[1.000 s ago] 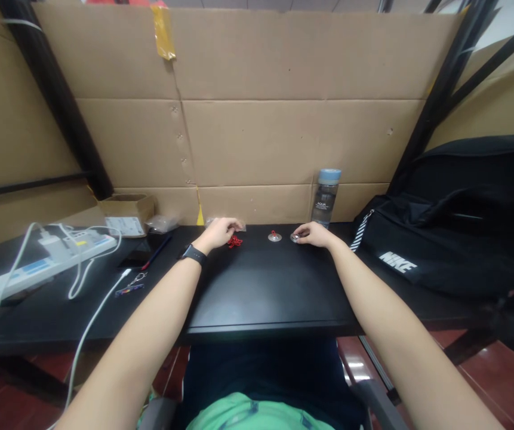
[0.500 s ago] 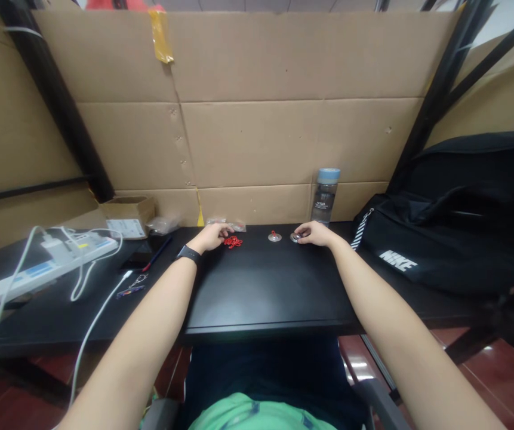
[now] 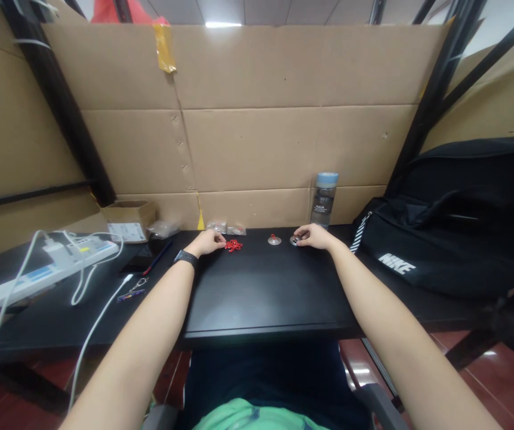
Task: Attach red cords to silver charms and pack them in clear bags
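My left hand [image 3: 209, 242], with a dark watch on its wrist, has its fingertips together at the left edge of a small heap of red pieces [image 3: 233, 245]. What those fingers pinch, if anything, is too small to make out. On the right, my right hand [image 3: 313, 236] grips a small round metallic disc [image 3: 295, 240] at the table surface. Between the hands lies a clear round disc [image 3: 274, 240] with a red piece on top.
Small plastic packets [image 3: 236, 230] lie behind my left hand. A bottle [image 3: 323, 200] stands behind my right hand. A black bag [image 3: 454, 221] fills the right side. At left are a cardboard box [image 3: 128, 221], a power strip [image 3: 51, 272], cables and keys [image 3: 132, 292].
My left hand has come down slightly beside the red heap and its fingers have drawn together. My right hand stays on the metallic disc. The camera view has tilted up a little.
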`<state>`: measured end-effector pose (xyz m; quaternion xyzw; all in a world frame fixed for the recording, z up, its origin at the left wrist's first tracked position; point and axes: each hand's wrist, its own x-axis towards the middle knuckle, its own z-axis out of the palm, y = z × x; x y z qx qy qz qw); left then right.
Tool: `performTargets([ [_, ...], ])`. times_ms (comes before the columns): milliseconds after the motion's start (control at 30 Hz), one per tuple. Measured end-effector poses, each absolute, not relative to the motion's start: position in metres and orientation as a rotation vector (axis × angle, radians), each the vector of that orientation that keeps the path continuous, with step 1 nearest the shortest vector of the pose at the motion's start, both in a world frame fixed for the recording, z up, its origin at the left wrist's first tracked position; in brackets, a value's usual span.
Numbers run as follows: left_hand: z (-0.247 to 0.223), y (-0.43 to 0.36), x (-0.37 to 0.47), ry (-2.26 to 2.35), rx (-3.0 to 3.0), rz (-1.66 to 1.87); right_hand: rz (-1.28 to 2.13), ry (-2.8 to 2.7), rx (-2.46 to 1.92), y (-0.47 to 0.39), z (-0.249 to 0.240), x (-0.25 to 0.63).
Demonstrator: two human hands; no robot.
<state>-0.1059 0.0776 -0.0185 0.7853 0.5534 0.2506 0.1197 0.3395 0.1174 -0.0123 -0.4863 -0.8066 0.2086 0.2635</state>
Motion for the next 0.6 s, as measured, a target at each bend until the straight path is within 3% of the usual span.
performTargets([
  [600,0.001,0.063,-0.09,1.788,2.254,1.029,0.503,-2.178,-1.289,0.11,-0.007,0.33],
])
